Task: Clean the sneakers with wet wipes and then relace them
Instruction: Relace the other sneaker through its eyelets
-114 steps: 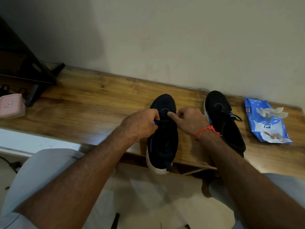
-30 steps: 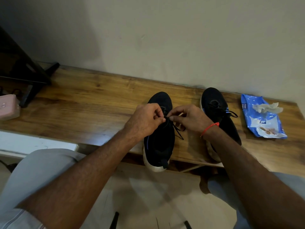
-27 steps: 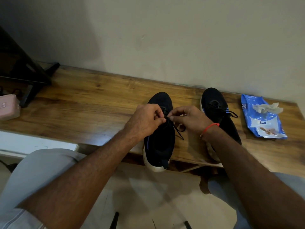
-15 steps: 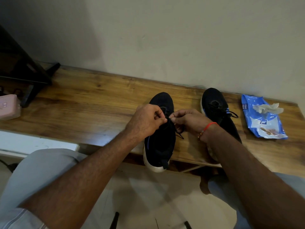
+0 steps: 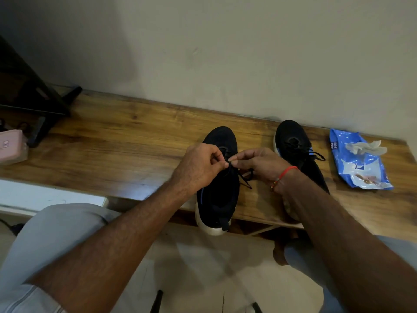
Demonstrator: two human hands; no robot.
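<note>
Two black sneakers stand on a wooden bench, toes toward the wall. The left sneaker has a white heel hanging over the bench's front edge. Above its tongue my left hand and my right hand meet fingertip to fingertip, each pinching the black lace; a loose end trails off to the right of the shoe. The right sneaker sits beside it with its lace tied, partly hidden by my right forearm. A blue wet-wipe pack lies at the right with a crumpled wipe on top.
A pink box sits at the bench's left end beside a dark stand's legs. The wall runs right behind the bench. My knees in grey trousers are below the bench's front edge, over a tiled floor.
Both hands have stayed over the left sneaker's tongue, working the lace; 3.8 s ago my right index finger pressed on the lace, now both hands pinch it close together.
</note>
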